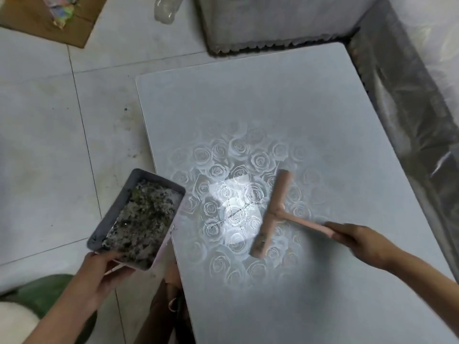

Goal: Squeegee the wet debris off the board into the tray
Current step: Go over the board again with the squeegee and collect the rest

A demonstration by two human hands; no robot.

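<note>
The right hand (357, 240) grips the squeegee (270, 214) on the board (310, 108); the left hand (104, 269) holds the tray (109, 214) at the board's edge. Likely next: sweeping toward the tray.

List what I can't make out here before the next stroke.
Head view:
squeegee: motion blur hides whether its blade touches the board.
right hand: grip blurred by motion.
tray: near end covered by the left hand.
board's near right corner: cut off by the frame edge.
</note>
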